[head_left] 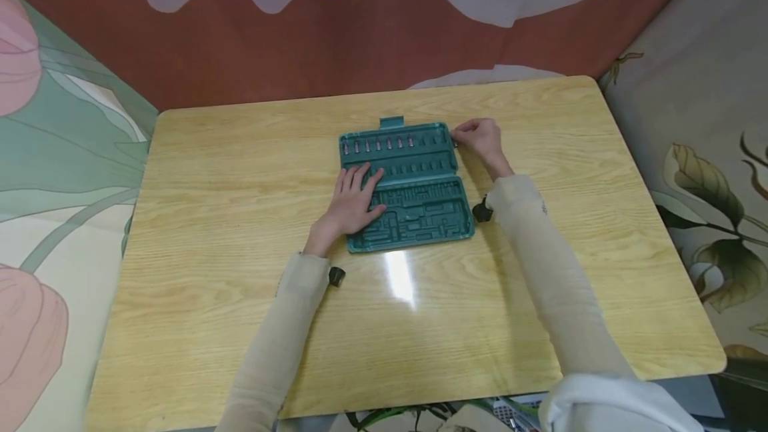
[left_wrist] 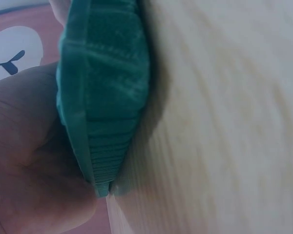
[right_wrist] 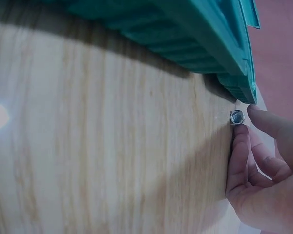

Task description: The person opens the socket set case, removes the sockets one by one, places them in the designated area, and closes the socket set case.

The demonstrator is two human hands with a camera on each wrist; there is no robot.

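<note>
A green tool case [head_left: 403,182] is lying open in the middle of a wooden table [head_left: 240,219]. The left hand [head_left: 353,202] is resting flat on the case's left half, fingers straight and spread. The right hand [head_left: 480,139] is sitting just beside the case's far right corner, its fingertips pinching a small metal socket [right_wrist: 237,117] against the table.
</note>
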